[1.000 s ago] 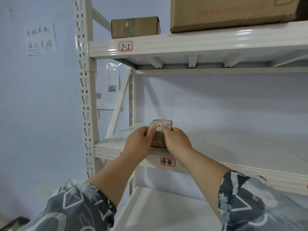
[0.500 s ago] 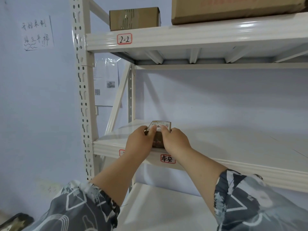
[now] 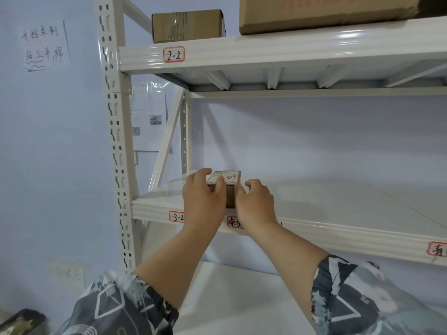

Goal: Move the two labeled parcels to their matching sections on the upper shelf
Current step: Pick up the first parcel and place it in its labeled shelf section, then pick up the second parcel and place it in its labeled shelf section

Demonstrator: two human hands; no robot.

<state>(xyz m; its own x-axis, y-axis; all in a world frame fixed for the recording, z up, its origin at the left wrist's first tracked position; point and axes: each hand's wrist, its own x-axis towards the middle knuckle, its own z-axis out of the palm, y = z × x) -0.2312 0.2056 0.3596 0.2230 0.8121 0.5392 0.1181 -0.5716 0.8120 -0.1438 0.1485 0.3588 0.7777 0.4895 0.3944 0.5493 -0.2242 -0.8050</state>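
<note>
A small brown parcel (image 3: pixel 227 178) with a white label on top sits near the front edge of the middle shelf (image 3: pixel 338 235), just above a red-bordered handwritten tag (image 3: pixel 234 222). My left hand (image 3: pixel 203 197) wraps its left side, with a fingertip over the label. My right hand (image 3: pixel 256 201) presses against its right side, the upper fingers curled and slightly off the box. The shelf tag "3-2" (image 3: pixel 176 216) is partly hidden by my left wrist. Above is the upper shelf, marked "2-2" (image 3: pixel 173 54).
On the upper shelf stand a small cardboard box (image 3: pixel 186 26) and a large cardboard box (image 3: pixel 326 13). Another red-bordered tag (image 3: pixel 437 249) is at the middle shelf's right end. The perforated upright (image 3: pixel 116 141) rises at left. A lower white shelf (image 3: pixel 242 298) lies below my arms.
The parcel has gone slightly further onto the middle shelf and now rests there. My right hand's upper fingers have loosened from its top. The camera tilted a little.
</note>
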